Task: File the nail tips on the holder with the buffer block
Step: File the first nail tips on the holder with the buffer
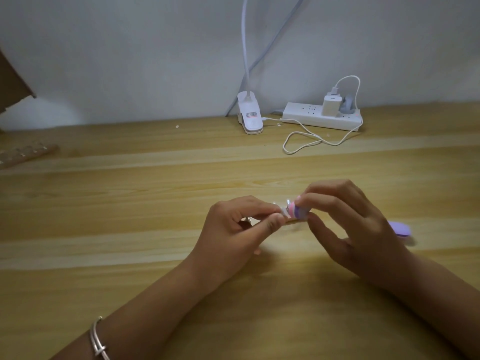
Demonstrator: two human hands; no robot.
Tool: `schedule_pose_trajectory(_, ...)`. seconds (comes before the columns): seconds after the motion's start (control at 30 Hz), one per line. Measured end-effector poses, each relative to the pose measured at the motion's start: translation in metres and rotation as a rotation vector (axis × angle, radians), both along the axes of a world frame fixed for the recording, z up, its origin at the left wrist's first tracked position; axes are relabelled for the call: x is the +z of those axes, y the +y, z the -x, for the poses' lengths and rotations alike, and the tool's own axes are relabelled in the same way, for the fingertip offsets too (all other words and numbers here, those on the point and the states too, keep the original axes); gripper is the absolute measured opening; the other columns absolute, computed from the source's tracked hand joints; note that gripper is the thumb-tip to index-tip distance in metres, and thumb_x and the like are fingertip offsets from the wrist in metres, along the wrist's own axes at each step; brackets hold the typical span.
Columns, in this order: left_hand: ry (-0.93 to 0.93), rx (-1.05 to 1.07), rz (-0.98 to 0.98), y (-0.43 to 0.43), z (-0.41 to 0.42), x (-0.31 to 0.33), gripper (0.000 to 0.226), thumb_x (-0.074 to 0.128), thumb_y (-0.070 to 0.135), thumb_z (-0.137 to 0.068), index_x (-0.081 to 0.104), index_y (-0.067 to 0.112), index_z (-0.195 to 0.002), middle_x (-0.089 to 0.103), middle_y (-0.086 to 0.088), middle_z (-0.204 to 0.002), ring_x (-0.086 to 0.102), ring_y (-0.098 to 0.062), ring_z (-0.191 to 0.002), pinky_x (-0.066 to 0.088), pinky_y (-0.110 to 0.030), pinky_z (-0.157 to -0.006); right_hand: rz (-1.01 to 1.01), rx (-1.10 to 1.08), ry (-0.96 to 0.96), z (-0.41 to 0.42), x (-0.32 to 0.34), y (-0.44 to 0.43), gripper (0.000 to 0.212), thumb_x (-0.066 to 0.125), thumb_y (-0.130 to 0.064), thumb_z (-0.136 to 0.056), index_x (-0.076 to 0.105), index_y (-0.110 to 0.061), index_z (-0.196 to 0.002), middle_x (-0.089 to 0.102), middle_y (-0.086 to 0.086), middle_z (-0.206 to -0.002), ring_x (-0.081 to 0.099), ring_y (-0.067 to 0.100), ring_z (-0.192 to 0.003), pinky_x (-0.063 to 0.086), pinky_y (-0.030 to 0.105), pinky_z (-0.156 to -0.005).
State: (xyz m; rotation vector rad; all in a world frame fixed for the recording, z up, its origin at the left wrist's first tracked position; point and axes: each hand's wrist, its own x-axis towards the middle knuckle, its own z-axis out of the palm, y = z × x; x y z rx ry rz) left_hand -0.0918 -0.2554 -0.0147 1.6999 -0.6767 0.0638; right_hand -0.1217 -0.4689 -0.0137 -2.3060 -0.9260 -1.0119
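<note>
Clear plastic nail-tip holder (284, 211) lay pinched between the left hand's (239, 226) thumb and curled fingers, over the pale wooden table (130, 229) toward six o'clock. At its three o'clock, the right hand (345, 224) pinched a pink-and-purple buffer block (298, 213) against it.

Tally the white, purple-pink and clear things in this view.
White: 4 (clip-on lamp base, plastic power strip, square charger plug, looped cable)
Purple-pink: 2 (striped buffer block, lilac oval object)
Clear: 2 (small plastic nail-tip holder, studded plastic strip)
Total: 8
</note>
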Motion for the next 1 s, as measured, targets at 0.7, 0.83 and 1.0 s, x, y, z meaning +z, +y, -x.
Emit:
schedule_pose_trajectory(0.7, 0.042, -0.037, 0.086, -0.003, 0.001, 0.001, 0.016, 0.069, 0.009, -0.085, 0.076, -0.001, -0.095, 0.072, -0.014, -0.087, 0.066, -0.020, -0.072, 0.056, -0.029, -0.058, -0.069, 0.002, 0.002, 0.001, -0.002, 0.003, 0.026, 0.065, 0.007, -0.088, 0.065, -0.006, -0.110, 0.065, 0.014, -0.105, 0.061, 0.026, -0.098, 0.050, 0.037, -0.087)
schedule_pose_trajectory(0.83, -0.022, -0.045, 0.038, -0.003, 0.001, 0.002, 0.014, 0.070, 0.009, -0.086, 0.076, 0.000, -0.093, 0.072, -0.010, -0.081, 0.067, -0.018, -0.072, 0.054, -0.025, -0.067, -0.098, 0.052, 0.004, 0.007, -0.002, 0.007, 0.029, 0.065, 0.005, -0.090, 0.060, -0.011, -0.115, 0.064, 0.011, -0.107, 0.062, 0.025, -0.100, 0.050, 0.036, -0.088)
schedule_pose_trajectory(1.0, -0.076, -0.016, 0.002, -0.002, 0.001, 0.003, 0.010, 0.070, 0.006, -0.087, 0.077, 0.000, -0.091, 0.073, -0.009, -0.081, 0.067, -0.018, -0.076, 0.053, -0.026, -0.070, -0.112, 0.038, 0.077, 0.005, -0.001, 0.007, 0.021, 0.066, 0.007, -0.087, 0.069, 0.000, -0.106, 0.064, 0.011, -0.105, 0.063, 0.026, -0.099, 0.051, 0.040, -0.086)
